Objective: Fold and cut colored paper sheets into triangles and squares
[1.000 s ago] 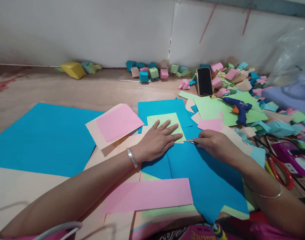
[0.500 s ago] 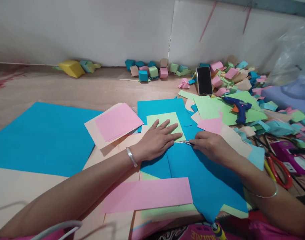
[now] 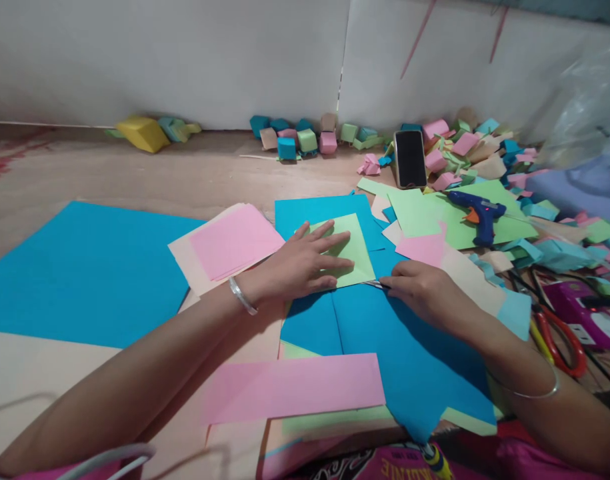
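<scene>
My left hand (image 3: 319,260) lies flat with fingers spread on a light green square of paper (image 3: 357,257), pressing it onto blue paper. My right hand (image 3: 419,287) is closed around a slim, pointed metal tool (image 3: 375,284). Its tip rests at the green square's lower right corner; its handle is hidden in my fingers, so I cannot tell its kind. Beneath both hands spreads the blue paper (image 3: 385,347). Left of the green square, a pink sheet (image 3: 235,241) tops a small stack. Nearer me lies a pink strip (image 3: 299,388).
A large blue sheet (image 3: 89,280) covers the left side. Small folded paper boxes (image 3: 287,148) line the wall, beside a phone (image 3: 410,160). Rightward are a blue glue gun (image 3: 479,213), a heap of paper pieces (image 3: 485,150), red-handled pliers (image 3: 559,343) and a purple power strip (image 3: 579,313).
My left hand has slid left and slightly away from me, uncovering more of the green square. The square has turned a little. My right hand has stayed almost still, holding the metal tool.
</scene>
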Action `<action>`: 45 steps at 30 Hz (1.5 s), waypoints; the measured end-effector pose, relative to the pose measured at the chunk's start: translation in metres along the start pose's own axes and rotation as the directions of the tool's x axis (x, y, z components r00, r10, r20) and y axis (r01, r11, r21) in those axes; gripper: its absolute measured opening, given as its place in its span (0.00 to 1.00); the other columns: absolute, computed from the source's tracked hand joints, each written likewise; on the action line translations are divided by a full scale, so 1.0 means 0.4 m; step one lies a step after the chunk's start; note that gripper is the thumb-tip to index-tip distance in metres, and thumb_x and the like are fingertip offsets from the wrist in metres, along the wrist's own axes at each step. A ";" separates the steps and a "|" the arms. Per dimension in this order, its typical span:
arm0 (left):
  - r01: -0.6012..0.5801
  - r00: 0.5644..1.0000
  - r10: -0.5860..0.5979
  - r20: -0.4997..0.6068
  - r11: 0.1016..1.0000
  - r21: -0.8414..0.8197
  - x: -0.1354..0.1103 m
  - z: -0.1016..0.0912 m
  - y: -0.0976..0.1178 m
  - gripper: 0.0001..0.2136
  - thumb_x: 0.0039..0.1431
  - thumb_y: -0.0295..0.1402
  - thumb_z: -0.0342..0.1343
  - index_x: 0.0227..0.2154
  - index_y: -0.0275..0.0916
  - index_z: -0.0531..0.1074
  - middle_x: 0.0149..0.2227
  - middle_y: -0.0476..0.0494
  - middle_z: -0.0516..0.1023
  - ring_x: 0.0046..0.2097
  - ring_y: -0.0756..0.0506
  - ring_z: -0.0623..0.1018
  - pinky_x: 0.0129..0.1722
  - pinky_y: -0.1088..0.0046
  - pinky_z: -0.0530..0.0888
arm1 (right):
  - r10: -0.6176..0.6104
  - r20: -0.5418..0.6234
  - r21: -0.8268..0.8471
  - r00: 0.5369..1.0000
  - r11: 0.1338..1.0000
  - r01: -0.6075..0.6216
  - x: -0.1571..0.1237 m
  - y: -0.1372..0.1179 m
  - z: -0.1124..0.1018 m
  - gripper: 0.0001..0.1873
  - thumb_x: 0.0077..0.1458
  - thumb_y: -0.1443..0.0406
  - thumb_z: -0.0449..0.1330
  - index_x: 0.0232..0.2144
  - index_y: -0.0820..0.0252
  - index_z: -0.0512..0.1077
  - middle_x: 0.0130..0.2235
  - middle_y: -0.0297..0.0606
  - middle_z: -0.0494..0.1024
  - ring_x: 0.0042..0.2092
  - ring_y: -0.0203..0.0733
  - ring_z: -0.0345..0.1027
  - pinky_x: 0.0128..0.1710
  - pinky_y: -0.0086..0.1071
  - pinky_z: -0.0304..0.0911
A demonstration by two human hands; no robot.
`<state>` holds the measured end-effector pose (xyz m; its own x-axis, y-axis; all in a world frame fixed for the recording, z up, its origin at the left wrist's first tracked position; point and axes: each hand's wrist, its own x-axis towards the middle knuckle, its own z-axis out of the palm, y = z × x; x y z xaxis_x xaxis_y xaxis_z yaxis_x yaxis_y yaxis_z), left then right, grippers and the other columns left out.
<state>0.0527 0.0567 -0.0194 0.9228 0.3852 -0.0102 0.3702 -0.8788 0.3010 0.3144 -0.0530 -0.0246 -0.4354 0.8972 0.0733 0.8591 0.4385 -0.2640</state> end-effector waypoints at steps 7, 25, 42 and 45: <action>0.005 0.998 -0.003 0.068 1.000 -0.028 -0.006 0.014 -0.018 0.22 0.68 0.45 0.46 0.63 0.55 0.60 0.71 0.44 0.48 0.70 0.28 0.46 0.62 0.38 0.48 | -0.081 -0.003 -0.100 0.997 0.992 0.080 -0.005 0.005 -0.007 0.15 0.63 0.69 0.51 0.43 0.62 0.78 0.33 0.45 0.76 0.36 0.44 0.69 0.33 0.33 0.62; 0.041 0.995 -0.039 0.094 0.999 -0.028 -0.004 0.016 -0.009 0.22 0.68 0.46 0.45 0.63 0.57 0.59 0.71 0.47 0.45 0.70 0.30 0.44 0.62 0.40 0.47 | -0.190 -0.060 -0.110 0.980 0.977 0.183 -0.013 0.029 0.018 0.17 0.66 0.65 0.50 0.44 0.56 0.79 0.32 0.42 0.73 0.32 0.38 0.65 0.29 0.31 0.57; 0.030 0.998 -0.029 -0.055 0.999 0.016 0.020 0.031 0.048 0.23 0.68 0.47 0.45 0.64 0.54 0.59 0.71 0.41 0.46 0.70 0.30 0.45 0.62 0.36 0.47 | -0.222 -0.084 -0.063 0.971 0.974 0.217 -0.001 0.001 0.035 0.15 0.65 0.66 0.52 0.44 0.55 0.79 0.33 0.41 0.74 0.33 0.39 0.65 0.30 0.32 0.56; -0.004 1.000 0.004 -0.030 1.000 -0.009 0.007 0.001 0.024 0.21 0.66 0.45 0.50 0.60 0.54 0.64 0.71 0.44 0.46 0.71 0.30 0.42 0.63 0.36 0.47 | -0.212 -0.060 -0.051 0.976 0.977 0.209 -0.002 0.003 0.032 0.16 0.65 0.67 0.52 0.45 0.53 0.79 0.33 0.41 0.74 0.33 0.39 0.65 0.30 0.32 0.57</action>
<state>0.0589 0.0491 -0.0169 0.9205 0.3903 0.0198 0.3656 -0.8779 0.3092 0.3124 -0.0539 -0.0374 -0.5907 0.7855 0.1846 0.7617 0.6183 -0.1938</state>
